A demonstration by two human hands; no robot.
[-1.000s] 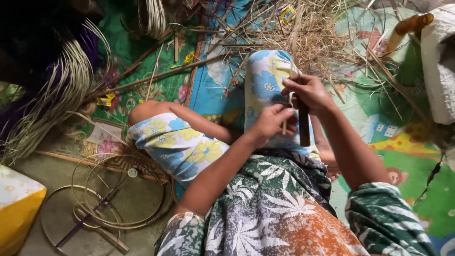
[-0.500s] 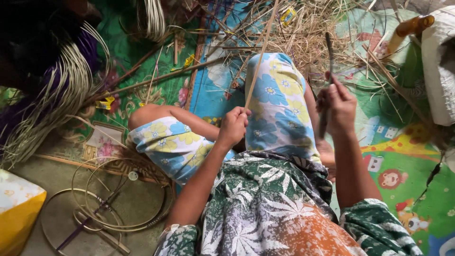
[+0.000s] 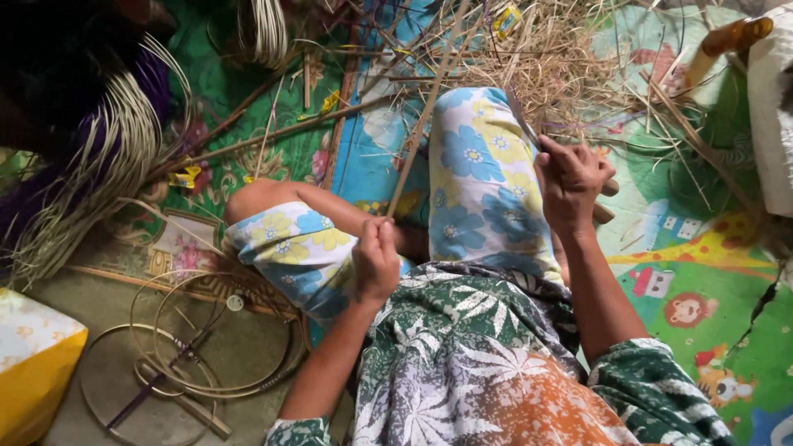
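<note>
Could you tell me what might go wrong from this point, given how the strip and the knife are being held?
The right hand holds a knife with its blade just above the flowered knee; a slip could cut the leg. The left hand pinches the lower end of a long thin strip, which may splinter or snap. Loose shavings piled by the legs could hide sharp offcuts.

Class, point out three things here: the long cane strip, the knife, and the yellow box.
cane strip (image 3: 425,116), head view, mid-length.
knife (image 3: 522,124), head view, blade.
yellow box (image 3: 33,372), head view, top face.
</note>
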